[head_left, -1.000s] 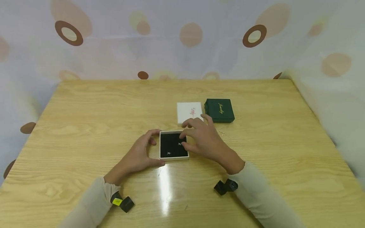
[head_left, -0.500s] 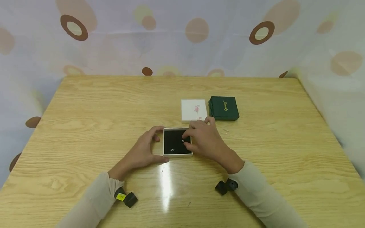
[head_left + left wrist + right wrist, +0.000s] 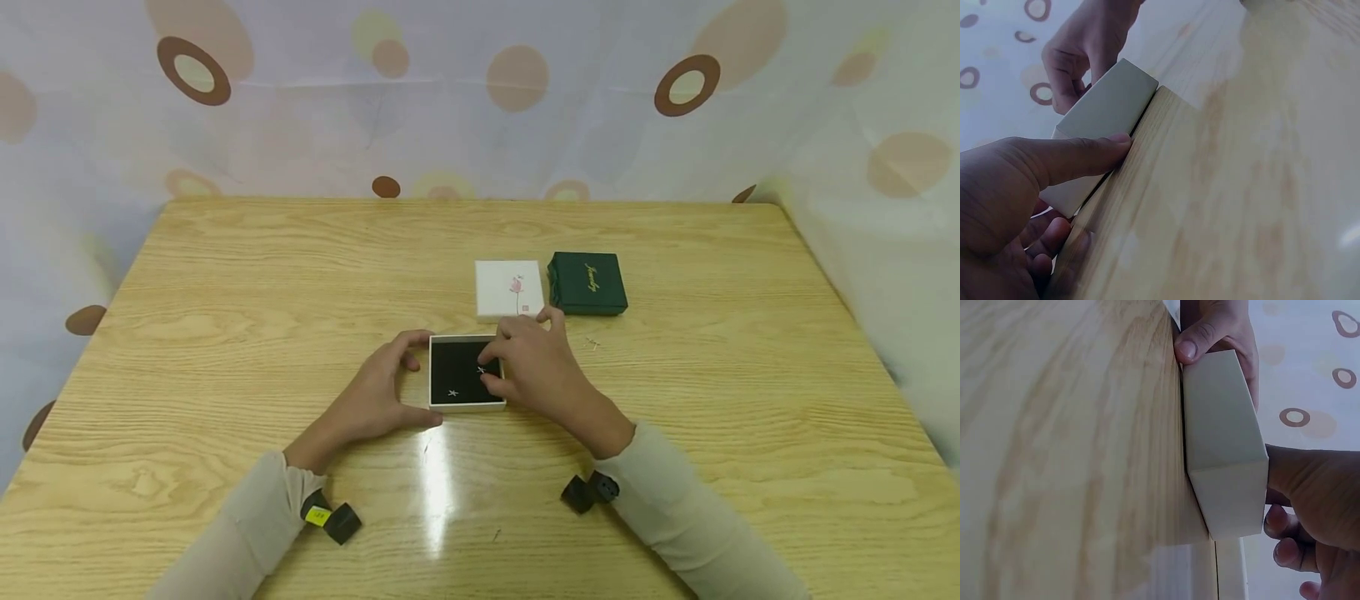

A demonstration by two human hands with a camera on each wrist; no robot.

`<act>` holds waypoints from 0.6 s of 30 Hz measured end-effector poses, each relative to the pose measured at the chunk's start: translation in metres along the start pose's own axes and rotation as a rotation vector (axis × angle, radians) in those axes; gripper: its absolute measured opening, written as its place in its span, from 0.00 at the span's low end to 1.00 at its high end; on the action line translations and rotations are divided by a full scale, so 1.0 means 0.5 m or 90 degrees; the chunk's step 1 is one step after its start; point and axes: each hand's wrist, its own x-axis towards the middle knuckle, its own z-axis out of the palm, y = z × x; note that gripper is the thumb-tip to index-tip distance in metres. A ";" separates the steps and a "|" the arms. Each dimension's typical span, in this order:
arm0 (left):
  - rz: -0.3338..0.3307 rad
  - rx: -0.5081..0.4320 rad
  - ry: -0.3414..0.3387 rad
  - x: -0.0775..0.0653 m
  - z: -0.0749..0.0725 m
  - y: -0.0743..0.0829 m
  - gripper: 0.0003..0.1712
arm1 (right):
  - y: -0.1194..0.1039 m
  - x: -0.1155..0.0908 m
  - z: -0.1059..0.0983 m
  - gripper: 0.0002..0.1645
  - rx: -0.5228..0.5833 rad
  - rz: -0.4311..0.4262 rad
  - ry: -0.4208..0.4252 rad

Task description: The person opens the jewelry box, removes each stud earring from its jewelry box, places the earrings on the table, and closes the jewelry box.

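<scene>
A small white box [image 3: 468,407] lined with a black pad [image 3: 454,367] lies lidless on the table. My left hand [image 3: 372,392] grips its left side, thumb at the front corner and index finger at the back; the left wrist view shows the thumb [image 3: 1085,156] against the box wall. Over the box's right part, my right hand [image 3: 542,364] pinches a tiny silvery star-shaped jewellery piece [image 3: 481,369] at the pad between thumb and index finger. A matching star [image 3: 453,392] sits on the pad near the front left. In the right wrist view, the box wall [image 3: 1229,494] hides the stars.
Behind the box lies a white lid [image 3: 498,287] with a pink flower print. Beside it stands a dark green box [image 3: 591,283] with gold lettering. Thin gold-coloured pieces [image 3: 592,343] lie right of my right hand. A patterned curtain hangs behind the wooden table [image 3: 262,275].
My right thumb and index finger have closed in on the right-hand star. My left hand keeps its grip on the box. The head view has shifted slightly.
</scene>
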 end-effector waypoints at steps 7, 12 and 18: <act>-0.004 -0.003 -0.004 0.000 -0.001 0.000 0.58 | -0.002 -0.001 0.004 0.04 0.003 0.012 0.023; -0.004 -0.004 -0.005 0.001 -0.001 -0.002 0.58 | -0.003 -0.002 0.008 0.02 -0.002 0.013 0.046; -0.006 -0.006 -0.005 0.000 0.000 -0.001 0.58 | -0.002 -0.003 0.010 0.02 0.007 0.026 0.042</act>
